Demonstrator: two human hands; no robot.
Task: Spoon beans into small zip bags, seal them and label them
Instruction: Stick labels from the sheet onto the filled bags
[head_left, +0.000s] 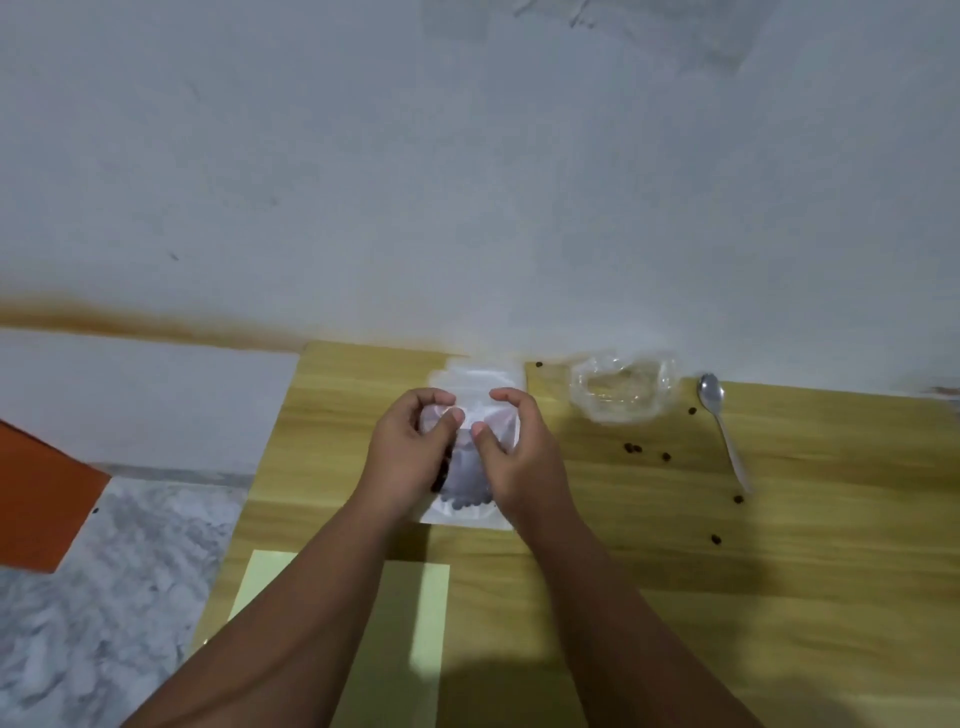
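The left hand (413, 452) and right hand (519, 452) sit side by side over one small zip bag (470, 467). Both have their fingers curled, and the thumbs and forefingers pinch the bag's upper part from either side. That grip fits pressing the zip strip closed, so the step in hand looks like sealing. Motion blur hides whether the strip is already shut. The bag lies flat on the desk (779, 597) near its far edge, which gives the fingers something firm to press against. The dark beans (467, 501) have gathered at its near end, away from the seal. A white edge shows beyond the fingertips; I cannot tell if it belongs to this bag or to another beneath.

To the right lies one crumpled clear plastic bag (621, 389), apparently emptied. Beyond it is one metal spoon (712, 397), set down bowl up with its handle toward the person, handy for the right hand. About seven loose beans (666, 457) are scattered near these two. One pale green sheet (431, 613) lies closest to the person, partly under the left forearm. It is probably label stock, kept within reach.
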